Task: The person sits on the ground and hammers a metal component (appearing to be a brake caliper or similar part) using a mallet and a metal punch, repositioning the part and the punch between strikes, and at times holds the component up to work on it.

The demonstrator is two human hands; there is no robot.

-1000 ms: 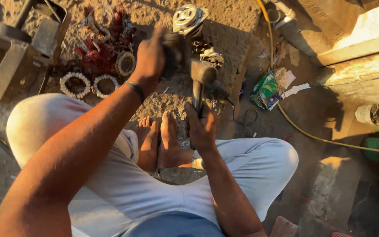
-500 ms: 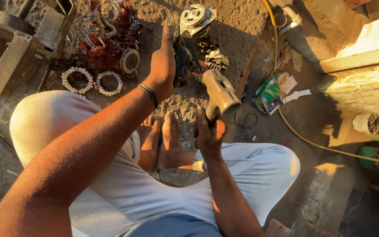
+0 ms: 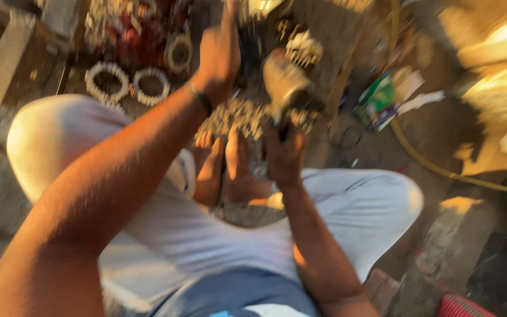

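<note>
A hammer (image 3: pixel 286 82) with a blocky, pale metal head and dark handle is gripped in the right hand (image 3: pixel 284 155), fingers wrapped fully round the lower handle; the head is raised above the fist. The left hand (image 3: pixel 219 56) is pressed on a dark workpiece (image 3: pixel 247 53) on sandy ground; its grasp cannot be determined through blur. Two toothed pale rings (image 3: pixel 129 85) lie well apart to the left.

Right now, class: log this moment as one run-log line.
right hand: grips hammer handle | left hand: on blurred dark part | seated, feet together
</note>
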